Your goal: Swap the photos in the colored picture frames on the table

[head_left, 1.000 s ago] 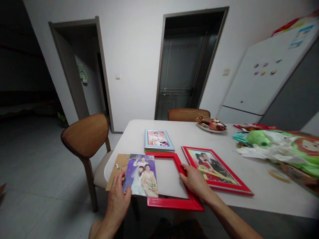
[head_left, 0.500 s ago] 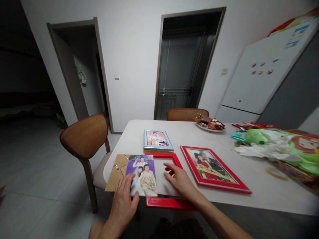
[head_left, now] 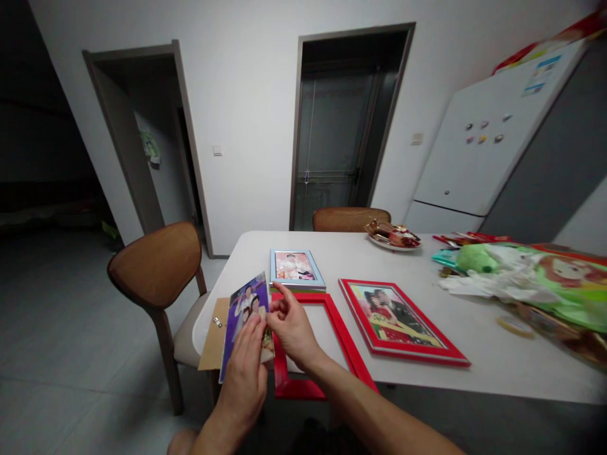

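Note:
A photo print (head_left: pixel 241 309) of several people in wedding clothes is tilted up off the table at the left. My left hand (head_left: pixel 244 363) grips its lower part, fingers lying across the picture. At the photo's right edge my right hand (head_left: pixel 294 328) pinches with the thumb and bent fingers, the index finger stretched out. Below my right forearm lies an empty red picture frame (head_left: pixel 339 328), its near side jutting past the table edge. Partly under the photo is a brown backing board (head_left: pixel 211 344) with small metal clips.
A red framed photo (head_left: pixel 403 322) lies to the right, and a light-blue framed photo (head_left: pixel 296 268) farther back. Beyond are a plate of items (head_left: pixel 393 237), a green bag pile (head_left: pixel 502 265) and a tape roll (head_left: pixel 515 327). A wooden chair (head_left: pixel 156 272) stands left.
The photo has gone from lying flat to tilted up in my hands. My right hand has moved left from over the empty frame to the photo's edge. The view has shifted slightly.

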The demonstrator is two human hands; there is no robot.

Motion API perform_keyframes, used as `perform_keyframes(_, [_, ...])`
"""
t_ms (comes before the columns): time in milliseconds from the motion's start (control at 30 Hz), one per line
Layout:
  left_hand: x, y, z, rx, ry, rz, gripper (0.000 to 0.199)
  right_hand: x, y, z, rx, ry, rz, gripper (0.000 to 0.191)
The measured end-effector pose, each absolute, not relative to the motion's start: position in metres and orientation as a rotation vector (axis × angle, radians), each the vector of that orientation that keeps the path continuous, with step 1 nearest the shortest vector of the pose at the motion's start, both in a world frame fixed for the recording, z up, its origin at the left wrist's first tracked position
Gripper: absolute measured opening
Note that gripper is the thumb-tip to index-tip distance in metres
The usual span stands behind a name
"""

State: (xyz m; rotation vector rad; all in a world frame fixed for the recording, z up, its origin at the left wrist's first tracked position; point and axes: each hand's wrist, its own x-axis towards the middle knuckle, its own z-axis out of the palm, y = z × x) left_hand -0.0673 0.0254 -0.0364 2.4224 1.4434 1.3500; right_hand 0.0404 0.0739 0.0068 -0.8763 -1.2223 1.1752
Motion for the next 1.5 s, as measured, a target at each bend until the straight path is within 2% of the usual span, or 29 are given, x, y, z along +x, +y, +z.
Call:
perform_keyframes(133, [-0.073,0.024,-0.022,2.153,1.389,1.604,0.047,0.035,0.068,0.014,-0.800,-1.104,1.355,0.055])
perform_keyframes(267, [-0.065,0.020,-0.004,1.560,1.366,1.828,0.034,0.047,0.063,-0.001,-0.901,-0.963,1.410,0.046])
perform_keyframes(400, [-0.040,0.019,0.003,1.125,1.094,1.841,0.038,0.068,0.062,-0.018,-0.887,-0.793,1.648,0.030])
perform_keyframes(467, [-0.031,0.021,-0.001,1.088,1.016,1.786,0.041,0.083,0.065,-0.020,-0.810,-0.745,1.637,0.025])
perform_keyframes(600, [-0.027,0.026,-0.016,1.190,1.040,1.599,0.051,0.123,0.077,-0.017,-0.906,-0.795,1.517,0.040])
perform_keyframes(767, [-0.030,0.025,-0.030,1.560,1.329,1.223,0.047,0.163,0.097,-0.029,-1.256,-1.013,1.341,0.054])
perform_keyframes(1000, [-0.024,0.020,-0.038,1.960,1.433,0.895,0.051,0.162,0.107,-0.048,-1.451,-1.344,1.073,0.052])
perform_keyframes(1100, [-0.026,0.020,-0.045,2.032,1.425,0.875,0.050,0.159,0.107,-0.047,-1.519,-1.519,0.918,0.048])
perform_keyframes(1333, [-0.027,0.019,-0.049,2.088,1.379,0.886,0.047,0.156,0.100,-0.037,-1.773,-1.930,0.264,0.035])
perform_keyframes(1500, [-0.028,0.018,-0.049,2.117,1.366,0.890,0.044,0.151,0.092,-0.035,-1.811,-2.070,0.064,0.030])
